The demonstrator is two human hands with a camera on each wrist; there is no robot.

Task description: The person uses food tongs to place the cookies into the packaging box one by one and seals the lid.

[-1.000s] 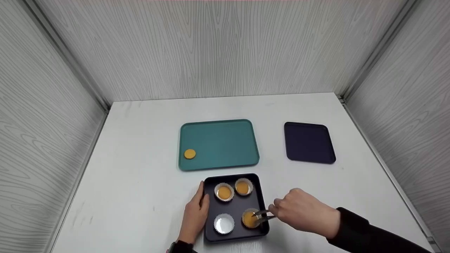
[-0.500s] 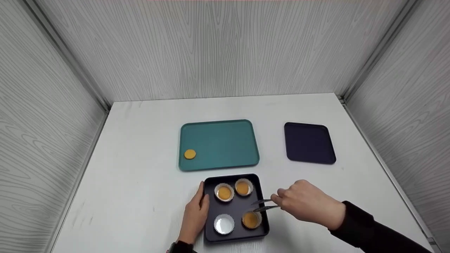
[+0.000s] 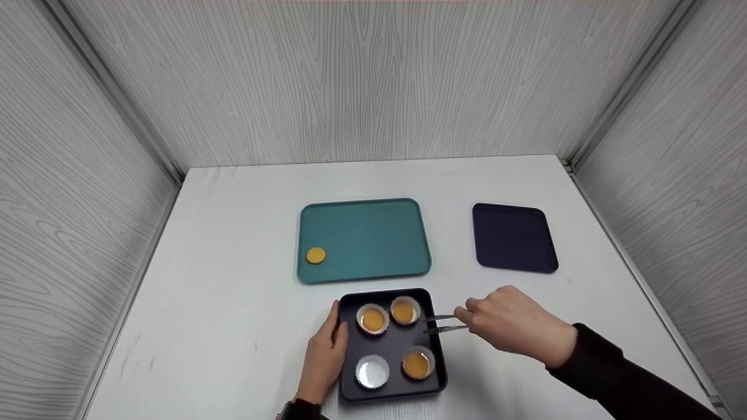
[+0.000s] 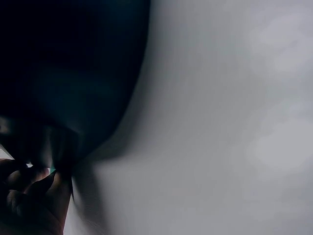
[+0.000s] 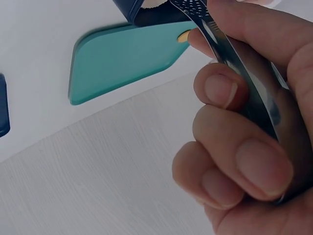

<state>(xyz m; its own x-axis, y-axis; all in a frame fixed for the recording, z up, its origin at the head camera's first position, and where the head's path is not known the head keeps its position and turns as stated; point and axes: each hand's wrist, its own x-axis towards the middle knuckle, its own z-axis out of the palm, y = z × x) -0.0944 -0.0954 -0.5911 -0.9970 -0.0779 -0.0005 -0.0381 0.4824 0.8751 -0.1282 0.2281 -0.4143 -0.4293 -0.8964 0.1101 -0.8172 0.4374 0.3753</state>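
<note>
A deep dark baking tray (image 3: 398, 344) holds several fluted white cupcake liners. Yellow-orange discs lie in the two back liners and in the front-right liner (image 3: 418, 363). The front-left liner (image 3: 372, 372) shows a bare shiny bottom. My left hand (image 3: 323, 354) holds the tray's left side, thumb at the rim. In the left wrist view my left hand (image 4: 36, 203) is dark at the lower left. My right hand (image 3: 513, 319) grips metal tongs (image 3: 446, 329), their spread tips over the tray's right edge with nothing between them. Perforations mark the tongs' end (image 5: 193, 9) in the right wrist view.
Behind the baking tray lies a flat teal tray (image 3: 373, 233) with one yellow disc (image 3: 316, 255) near its front-left corner. A smaller dark navy tray (image 3: 513, 236) sits at the back right. Wood-grain panels (image 3: 373, 81) enclose the white table (image 3: 233, 291).
The tongs have risen out of the front-right liner, leaving the yellow disc in it, and moved back and slightly right with my right hand. My left hand stays at the tray.
</note>
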